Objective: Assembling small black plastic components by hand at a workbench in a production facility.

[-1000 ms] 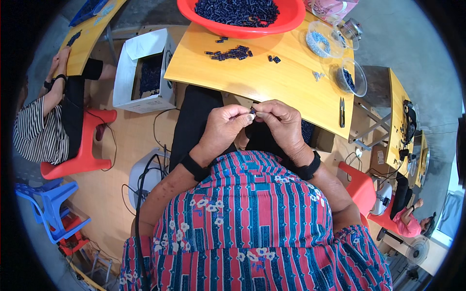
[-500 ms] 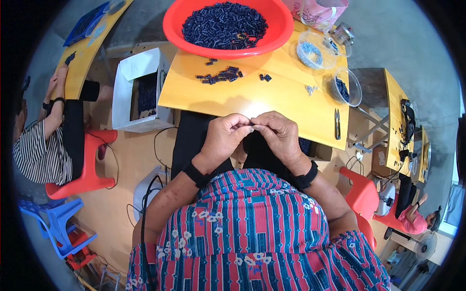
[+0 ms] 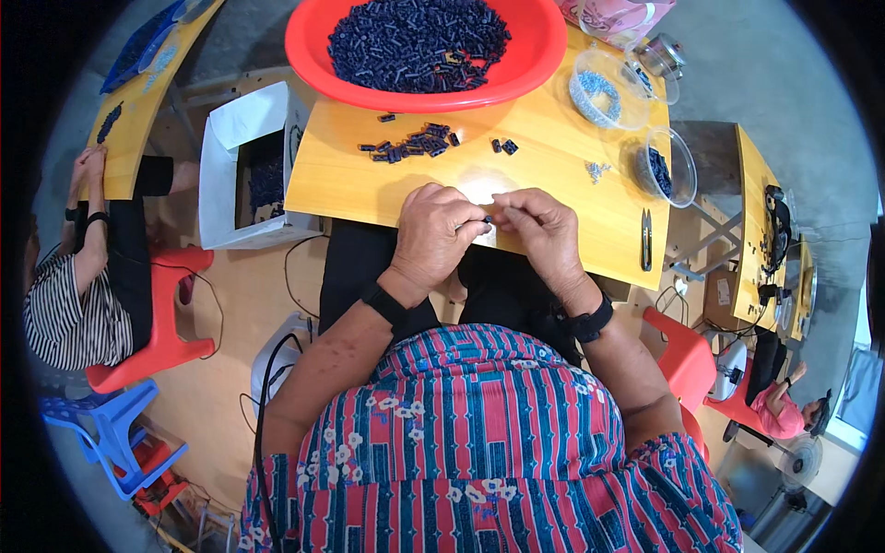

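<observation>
Just over the near edge of the yellow table (image 3: pixel 359 195), my left hand (image 3: pixel 431 232) pinches a small dark plastic piece (image 3: pixel 487 219) between thumb and fingertips. My right hand (image 3: pixel 546 230) is close beside it, its fingers pressed together; whatever they hold is too small to name. Beyond my hands lies a loose heap of dark plastic pieces (image 3: pixel 419 144), with a couple more pieces (image 3: pixel 504 147) to its right. Small clear or silvery bits (image 3: pixel 597 172) sit farther right. A pair of black thread snips (image 3: pixel 646 241) rests near the right edge.
A red basin (image 3: pixel 304 55) full of dark pieces stands at the back. To the right are a tub of pale bits (image 3: pixel 631 112) and a tub of dark pieces (image 3: pixel 684 175). A white box (image 3: pixel 219 184) stands left of the table. People work at tables on both sides.
My hands have moved forward toward the table edge, and their fingertips, together before, are now slightly apart. The dark piece shows at my left fingertips. The whole view has shifted slightly.
</observation>
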Tool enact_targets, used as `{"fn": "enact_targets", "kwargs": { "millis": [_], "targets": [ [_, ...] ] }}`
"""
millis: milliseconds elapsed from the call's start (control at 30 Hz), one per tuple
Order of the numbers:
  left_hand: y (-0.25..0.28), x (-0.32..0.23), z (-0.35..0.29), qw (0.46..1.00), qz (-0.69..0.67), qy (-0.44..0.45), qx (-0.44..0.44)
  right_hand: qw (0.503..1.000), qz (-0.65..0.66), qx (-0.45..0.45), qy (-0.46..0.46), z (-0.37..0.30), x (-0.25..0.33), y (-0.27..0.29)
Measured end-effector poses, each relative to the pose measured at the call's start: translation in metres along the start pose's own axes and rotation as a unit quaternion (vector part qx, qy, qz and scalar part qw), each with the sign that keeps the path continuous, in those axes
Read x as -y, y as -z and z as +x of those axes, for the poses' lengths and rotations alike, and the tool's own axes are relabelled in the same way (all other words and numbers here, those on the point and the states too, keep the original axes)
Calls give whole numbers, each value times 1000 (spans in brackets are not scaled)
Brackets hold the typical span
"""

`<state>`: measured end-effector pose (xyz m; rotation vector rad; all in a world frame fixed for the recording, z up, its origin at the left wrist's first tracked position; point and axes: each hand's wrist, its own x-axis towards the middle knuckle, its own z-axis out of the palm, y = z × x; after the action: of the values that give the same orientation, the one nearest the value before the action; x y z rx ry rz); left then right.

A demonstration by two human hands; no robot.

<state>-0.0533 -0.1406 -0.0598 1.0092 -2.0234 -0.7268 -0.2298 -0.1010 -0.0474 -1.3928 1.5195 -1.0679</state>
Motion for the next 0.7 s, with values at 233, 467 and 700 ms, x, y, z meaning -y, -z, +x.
{"fn": "enact_targets", "kwargs": {
  "millis": [233, 467, 700],
  "targets": [
    [-2, 3, -1, 999, 34, 7, 8, 979, 200, -7, 33, 17, 32, -15],
    [-8, 4, 0, 998, -52, 18, -42, 939, -10, 85, 334, 44, 37, -39],
    [4, 11, -9, 999, -5, -43, 25, 924, -51, 138, 353, 46, 34, -45]
  ]
}}
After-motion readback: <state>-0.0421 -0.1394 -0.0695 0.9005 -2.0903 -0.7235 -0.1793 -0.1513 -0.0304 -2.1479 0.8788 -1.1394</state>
